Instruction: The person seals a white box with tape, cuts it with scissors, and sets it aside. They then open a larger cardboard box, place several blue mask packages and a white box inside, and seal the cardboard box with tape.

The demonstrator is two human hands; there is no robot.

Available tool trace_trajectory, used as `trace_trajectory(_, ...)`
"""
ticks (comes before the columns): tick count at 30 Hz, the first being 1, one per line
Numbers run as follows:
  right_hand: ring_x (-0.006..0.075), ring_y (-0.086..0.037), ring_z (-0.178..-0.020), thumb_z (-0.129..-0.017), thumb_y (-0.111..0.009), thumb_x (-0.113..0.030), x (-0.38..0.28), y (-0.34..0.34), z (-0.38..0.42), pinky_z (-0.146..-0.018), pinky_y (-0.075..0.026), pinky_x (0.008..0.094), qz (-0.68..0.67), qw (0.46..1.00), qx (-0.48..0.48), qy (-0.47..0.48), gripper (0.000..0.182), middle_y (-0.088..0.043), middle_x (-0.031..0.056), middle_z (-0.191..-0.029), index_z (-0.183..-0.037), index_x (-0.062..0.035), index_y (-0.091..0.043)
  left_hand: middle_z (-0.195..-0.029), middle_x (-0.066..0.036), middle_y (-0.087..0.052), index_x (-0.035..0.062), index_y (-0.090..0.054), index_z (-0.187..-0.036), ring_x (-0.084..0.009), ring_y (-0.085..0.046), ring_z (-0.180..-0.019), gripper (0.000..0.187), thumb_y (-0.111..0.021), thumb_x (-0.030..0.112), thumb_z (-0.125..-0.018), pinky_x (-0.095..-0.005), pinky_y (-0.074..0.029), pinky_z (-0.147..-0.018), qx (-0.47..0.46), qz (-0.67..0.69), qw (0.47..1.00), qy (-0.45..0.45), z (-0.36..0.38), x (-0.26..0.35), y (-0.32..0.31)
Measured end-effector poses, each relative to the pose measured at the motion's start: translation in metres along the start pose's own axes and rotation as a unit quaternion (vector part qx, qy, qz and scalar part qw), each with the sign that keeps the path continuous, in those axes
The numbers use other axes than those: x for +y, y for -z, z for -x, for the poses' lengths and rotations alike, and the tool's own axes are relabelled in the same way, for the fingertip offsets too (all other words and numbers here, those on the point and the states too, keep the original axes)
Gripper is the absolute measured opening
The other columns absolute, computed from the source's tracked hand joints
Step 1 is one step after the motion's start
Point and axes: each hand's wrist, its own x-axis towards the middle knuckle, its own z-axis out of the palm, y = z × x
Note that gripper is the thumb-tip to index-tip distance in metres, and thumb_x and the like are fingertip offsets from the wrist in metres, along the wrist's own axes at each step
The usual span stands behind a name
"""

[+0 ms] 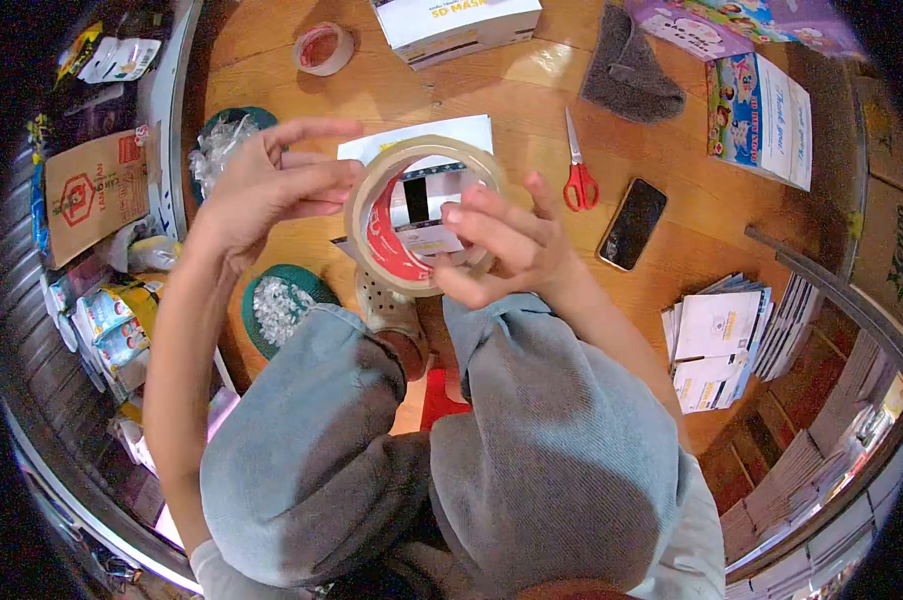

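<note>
A large roll of clear packing tape with a red printed core is held up in front of my knees. My right hand grips its right side, with fingers reaching into the core. At the roll's left edge, my left hand has its thumb and a finger close together against the tape, while another finger stretches out above. Whether a tape end is pinched there is too fine to make out. Behind the roll, a white box lies on the floor, partly seen through the core.
Red-handled scissors and a phone lie to the right. A smaller tape roll and a mask box are farther off. Green containers with clear plastic stand left; flattened cartons are stacked right. A grey cloth lies beyond.
</note>
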Motion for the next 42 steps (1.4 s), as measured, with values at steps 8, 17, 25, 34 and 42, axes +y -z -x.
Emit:
trace_trajectory(8,0.0123,-0.046,-0.112,-0.073,-0.067,-0.026,0.005,0.007,-0.004,-0.109,-0.016,0.0481,0.059,0.997,0.015,0.037,0.034,-0.047,-0.0062,-0.114,-0.098,-0.0367,-0.047,-0.077,-0.005,-0.065,-0.0001,-0.044,-0.117,-0.0111,-0.061,-0.072,0.05,-0.068,0.01,-0.074,-0.0216,-0.047,-0.068,0.047,-0.096,0.985,-0.139,0.025,0.04,0.003)
trace_trajectory(17,0.0363,-0.041,-0.119,-0.062,-0.08,-0.018,0.015,0.014,0.005,-0.104,-0.024,0.0515,-0.206,0.948,0.019,-0.242,0.076,-0.04,0.0198,-0.127,-0.123,-0.018,-0.034,-0.073,-0.002,-0.062,0.0041,-0.044,-0.12,-0.0063,-0.056,-0.068,0.05,-0.067,0.0,-0.076,-0.0177,-0.042,-0.064,0.192,-0.213,0.906,-0.312,0.041,0.049,-0.012)
trace_trajectory(25,0.0298,-0.046,-0.115,-0.055,-0.084,-0.021,0.014,-0.004,-0.028,-0.099,-0.034,0.0414,-0.379,0.851,0.015,-0.363,0.084,-0.043,0.0174,-0.123,-0.123,-0.0061,-0.035,-0.079,-0.007,-0.066,0.0024,-0.04,-0.12,-0.0103,-0.061,-0.073,0.053,-0.067,0.0,-0.075,-0.02,-0.046,-0.069,0.149,-0.068,0.917,-0.364,0.06,0.044,-0.039)
trace_trajectory(34,0.0293,-0.057,-0.092,-0.049,-0.083,-0.019,0.036,0.013,-0.046,-0.09,-0.042,0.0434,-0.175,0.962,-0.082,-0.192,0.046,-0.059,0.0082,-0.084,-0.08,-0.0052,-0.052,-0.079,-0.012,-0.066,-0.0002,-0.037,-0.108,-0.012,-0.062,-0.071,0.043,-0.067,0.002,-0.077,-0.0203,-0.047,-0.067,0.21,-0.097,0.936,-0.267,0.052,0.022,-0.002)
trace_trajectory(42,0.0283,-0.058,-0.084,-0.049,-0.082,-0.02,0.051,0.031,-0.032,-0.085,-0.045,0.0393,-0.08,0.961,-0.138,-0.227,0.052,-0.058,0.01,-0.086,-0.091,-0.0043,-0.055,-0.083,-0.014,-0.067,0.0031,-0.04,-0.1,-0.0129,-0.062,-0.074,0.035,-0.067,0.006,-0.078,-0.0231,-0.045,-0.078,0.252,-0.115,0.92,-0.279,0.061,0.006,0.026)
